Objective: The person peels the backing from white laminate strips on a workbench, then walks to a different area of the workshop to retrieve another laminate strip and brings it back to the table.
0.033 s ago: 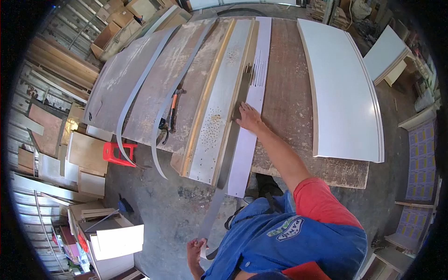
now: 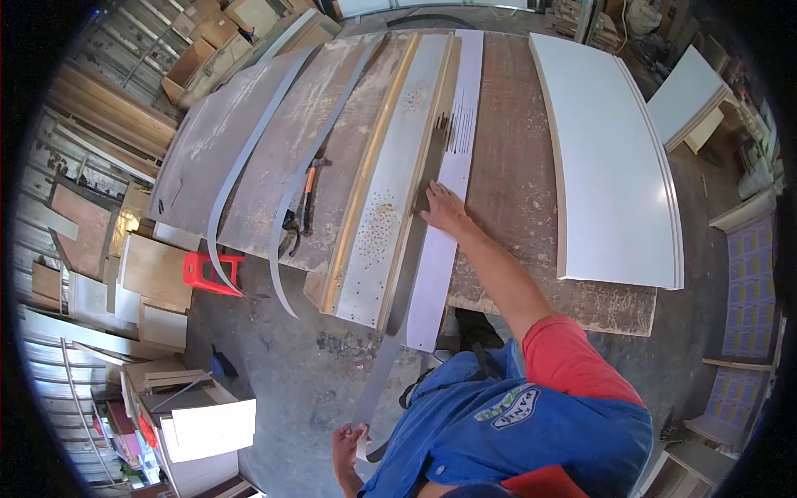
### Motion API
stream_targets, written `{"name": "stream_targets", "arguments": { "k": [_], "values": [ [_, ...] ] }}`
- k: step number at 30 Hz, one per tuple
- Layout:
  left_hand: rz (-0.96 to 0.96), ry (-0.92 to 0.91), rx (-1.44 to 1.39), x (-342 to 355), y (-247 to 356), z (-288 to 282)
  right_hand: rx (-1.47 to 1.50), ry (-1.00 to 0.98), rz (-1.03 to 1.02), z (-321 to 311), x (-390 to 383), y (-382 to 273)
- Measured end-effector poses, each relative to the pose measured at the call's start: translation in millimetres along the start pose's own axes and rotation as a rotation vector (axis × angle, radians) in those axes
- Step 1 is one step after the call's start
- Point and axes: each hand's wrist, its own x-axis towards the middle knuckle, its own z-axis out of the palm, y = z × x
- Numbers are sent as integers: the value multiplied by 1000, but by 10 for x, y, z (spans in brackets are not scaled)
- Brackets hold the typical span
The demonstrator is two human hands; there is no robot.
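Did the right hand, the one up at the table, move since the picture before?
No, not that I can see: the right hand shows at the same spot beside the speckled board, so there's no direction to tell.

grey strip (image 2: 380, 378): smooth, matt | tabletop (image 2: 515, 166): rough wood | white panel (image 2: 606, 166): glossy | stool (image 2: 196, 270): plastic
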Motion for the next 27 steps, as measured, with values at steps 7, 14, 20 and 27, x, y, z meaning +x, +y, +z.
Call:
{"name": "stream_targets", "arguments": {
  "k": [7,14,20,27],
  "values": [
    [-134,9,218,49,175,191,-35,-43,28,-138,116,19],
    [-88,29,298,198,404,402,-65,39,73,-7,253,105],
    [-103,9,214,310,467,483,-30,106,107,68,245,91],
    [-76,20,186,474,577,654,-38,84,126,20,219,68]
  ]
}}
